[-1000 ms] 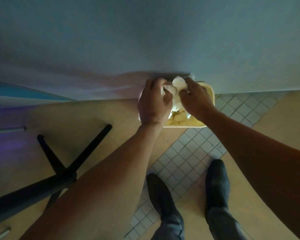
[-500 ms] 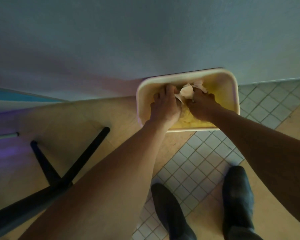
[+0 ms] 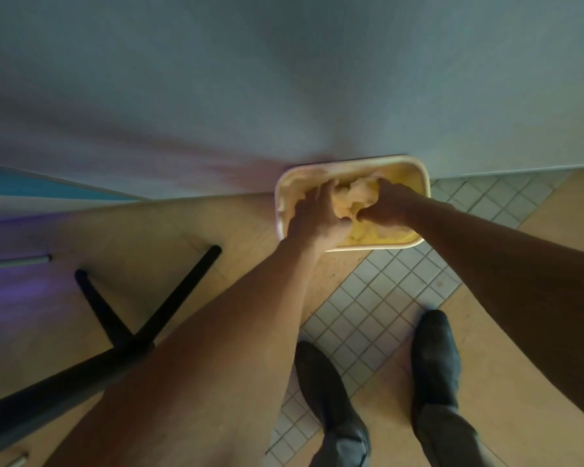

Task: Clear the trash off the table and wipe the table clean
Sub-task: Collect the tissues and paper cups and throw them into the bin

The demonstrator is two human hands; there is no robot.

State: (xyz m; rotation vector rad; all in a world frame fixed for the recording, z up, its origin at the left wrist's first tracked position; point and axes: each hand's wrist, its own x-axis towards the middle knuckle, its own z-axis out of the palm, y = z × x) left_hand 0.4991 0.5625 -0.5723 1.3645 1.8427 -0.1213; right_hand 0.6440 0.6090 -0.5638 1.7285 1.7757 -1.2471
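Note:
A cream-yellow trash bin [image 3: 422, 183] stands on the floor against the grey wall, seen from above. Both of my hands are down inside it. My left hand [image 3: 312, 219] and my right hand [image 3: 386, 208] are closed on a wad of crumpled paper trash [image 3: 353, 198] between them, pressing it onto more crumpled paper at the bin's bottom. My fingertips are hidden by the wad. The table top itself is out of sight.
A black cross-shaped table base [image 3: 122, 325] stands on the floor at the left. My two dark shoes [image 3: 327, 392] stand on a strip of small white tiles [image 3: 371, 301] just before the bin. A grey wall [image 3: 284, 79] fills the upper half.
My hands have sunk deeper into the bin with the paper wad. The bin, first mostly hidden under my hands, now shows its whole rim as the view shifted.

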